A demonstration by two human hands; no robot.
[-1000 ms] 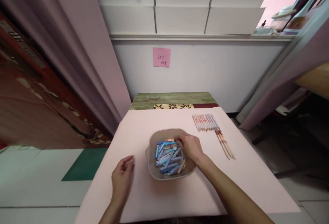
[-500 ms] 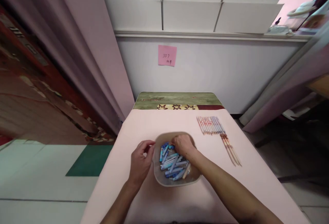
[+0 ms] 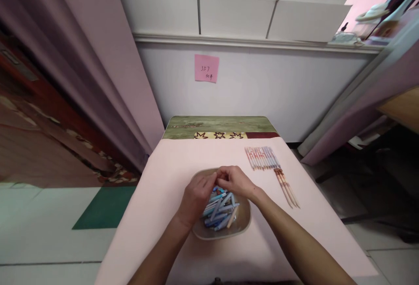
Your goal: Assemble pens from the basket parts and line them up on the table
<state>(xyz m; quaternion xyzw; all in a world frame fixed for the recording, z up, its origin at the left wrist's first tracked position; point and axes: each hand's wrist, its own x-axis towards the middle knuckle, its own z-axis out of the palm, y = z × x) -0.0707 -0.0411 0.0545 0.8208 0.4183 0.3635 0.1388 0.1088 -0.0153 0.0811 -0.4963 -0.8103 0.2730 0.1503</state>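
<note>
A grey-beige plastic basin (image 3: 242, 219) stands on the table in front of me, holding several blue, white and pale pens and pen parts (image 3: 220, 211). My left hand (image 3: 197, 194) is over the basin's left side, fingers bent and closed. Its fingertips meet those of my right hand (image 3: 236, 181), which is pinched above the far side of the basin. Whatever lies between the fingertips is hidden by the fingers. To the right, a row of pens (image 3: 262, 158) lies side by side, and below it several wooden-looking sticks (image 3: 286, 187) with pointed ends form a narrow bundle.
A pale pink cover (image 3: 163, 167) lies over the table, with a green patterned strip (image 3: 225, 122) showing at its far edge. Behind stands a white wall with a pink note (image 3: 206, 68). A purple curtain (image 3: 108, 80) hangs at the left; dark furniture stands at the right.
My left hand has moved right from the basin's rim to over the basin. My right hand has lifted out of the pens, and the fingertips of both hands now meet. The view has shifted slightly.
</note>
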